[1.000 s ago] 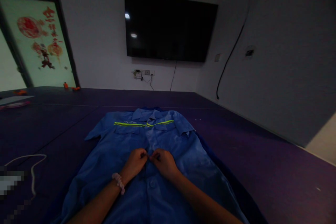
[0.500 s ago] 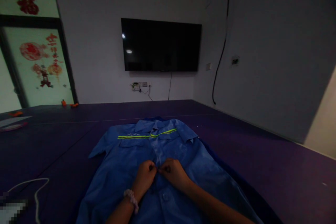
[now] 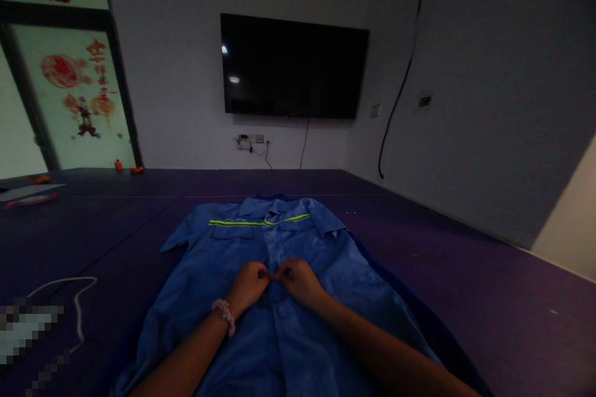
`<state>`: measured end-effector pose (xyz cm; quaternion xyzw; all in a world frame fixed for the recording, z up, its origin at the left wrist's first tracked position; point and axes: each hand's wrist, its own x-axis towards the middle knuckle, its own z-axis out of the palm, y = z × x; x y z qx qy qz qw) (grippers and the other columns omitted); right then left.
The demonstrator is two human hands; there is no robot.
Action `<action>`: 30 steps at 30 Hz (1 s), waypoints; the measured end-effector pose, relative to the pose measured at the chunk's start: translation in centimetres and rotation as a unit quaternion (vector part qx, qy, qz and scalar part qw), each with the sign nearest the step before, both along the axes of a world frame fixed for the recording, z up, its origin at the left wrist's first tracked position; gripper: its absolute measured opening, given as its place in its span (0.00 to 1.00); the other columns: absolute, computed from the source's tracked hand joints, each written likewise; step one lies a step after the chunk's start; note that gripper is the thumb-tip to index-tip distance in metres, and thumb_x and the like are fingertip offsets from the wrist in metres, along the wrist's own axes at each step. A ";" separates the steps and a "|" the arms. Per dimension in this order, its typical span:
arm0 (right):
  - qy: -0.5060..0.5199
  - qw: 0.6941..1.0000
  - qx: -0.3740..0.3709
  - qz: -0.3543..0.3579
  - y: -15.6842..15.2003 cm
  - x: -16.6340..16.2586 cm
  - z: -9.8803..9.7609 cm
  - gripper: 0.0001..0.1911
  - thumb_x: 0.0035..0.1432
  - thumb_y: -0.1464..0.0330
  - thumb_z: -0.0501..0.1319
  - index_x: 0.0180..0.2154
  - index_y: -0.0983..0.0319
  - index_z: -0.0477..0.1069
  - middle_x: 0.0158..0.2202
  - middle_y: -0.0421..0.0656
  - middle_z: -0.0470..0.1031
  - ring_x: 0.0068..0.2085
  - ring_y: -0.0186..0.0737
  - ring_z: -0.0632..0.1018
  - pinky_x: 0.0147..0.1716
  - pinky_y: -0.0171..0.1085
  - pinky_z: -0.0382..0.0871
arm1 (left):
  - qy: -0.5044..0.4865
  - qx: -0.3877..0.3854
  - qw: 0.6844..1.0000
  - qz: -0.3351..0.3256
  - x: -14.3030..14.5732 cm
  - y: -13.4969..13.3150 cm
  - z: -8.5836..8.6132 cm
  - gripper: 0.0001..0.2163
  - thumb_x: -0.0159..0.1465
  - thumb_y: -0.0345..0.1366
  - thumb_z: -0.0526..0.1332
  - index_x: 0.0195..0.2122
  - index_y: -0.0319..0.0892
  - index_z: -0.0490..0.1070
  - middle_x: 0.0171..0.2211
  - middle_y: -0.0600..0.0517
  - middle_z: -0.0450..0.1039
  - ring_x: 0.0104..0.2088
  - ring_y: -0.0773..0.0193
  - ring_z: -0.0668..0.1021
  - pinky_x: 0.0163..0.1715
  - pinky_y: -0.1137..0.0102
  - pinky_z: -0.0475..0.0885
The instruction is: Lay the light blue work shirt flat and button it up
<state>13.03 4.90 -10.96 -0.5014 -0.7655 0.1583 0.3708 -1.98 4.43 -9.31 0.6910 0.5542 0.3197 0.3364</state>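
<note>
A blue short-sleeved shirt (image 3: pixel 242 335) with a yellow-green stripe across the chest lies flat, collar pointing away from me. Both my hands meet at its front placket, below the chest pockets. My left hand (image 3: pixel 250 285) pinches the placket edge from the left, a pale scrunchie (image 3: pixel 224 316) around its wrist. From the right, my right hand (image 3: pixel 298 280) pinches the same spot, its fingertips touching or nearly touching the left ones. Whatever small part sits between the fingertips is hidden. One button (image 3: pixel 282 312) shows on the placket just below my hands.
The shirt rests on a dark purple surface (image 3: pixel 465 298), with darker blue cloth showing under its right edge. A white cable (image 3: pixel 79 316) and a pixelated object lie at left. Small orange items (image 3: pixel 136 170) sit near the door. A television (image 3: pixel 293 68) hangs on the far wall.
The view has tipped slightly downward, so the shirt's far part and the wall sit differently in frame. Both hands stay pinched at the placket, with a slight shift of the fingers.
</note>
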 end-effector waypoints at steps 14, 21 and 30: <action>-0.002 0.999 0.003 -0.034 -0.8 -0.5 0.5 0.05 0.48 0.72 0.59 0.25 0.66 0.72 0.25 0.44 0.74 0.26 0.34 0.73 0.25 0.29 0.60 | -0.036 0.076 0.996 0.028 0.2 -1.6 -0.4 0.09 0.55 0.36 0.52 0.21 0.39 0.63 0.16 0.57 0.60 0.18 0.70 0.63 0.20 0.76 0.55; 0.012 1.000 0.000 -0.027 -0.9 -0.2 0.7 0.05 0.50 0.71 0.58 0.26 0.66 0.72 0.24 0.43 0.74 0.26 0.33 0.73 0.25 0.29 0.60 | -0.088 0.048 0.995 0.027 0.3 -1.4 -0.6 0.10 0.55 0.39 0.52 0.21 0.39 0.62 0.15 0.58 0.58 0.17 0.71 0.61 0.18 0.76 0.55; -0.017 0.999 -0.011 -0.031 -0.7 0.2 0.1 0.05 0.48 0.72 0.57 0.27 0.65 0.72 0.25 0.42 0.74 0.27 0.33 0.72 0.25 0.29 0.59 | -0.033 0.133 0.990 -0.015 0.7 -1.8 -0.1 0.06 0.53 0.32 0.54 0.27 0.37 0.70 0.23 0.52 0.69 0.24 0.67 0.70 0.26 0.74 0.62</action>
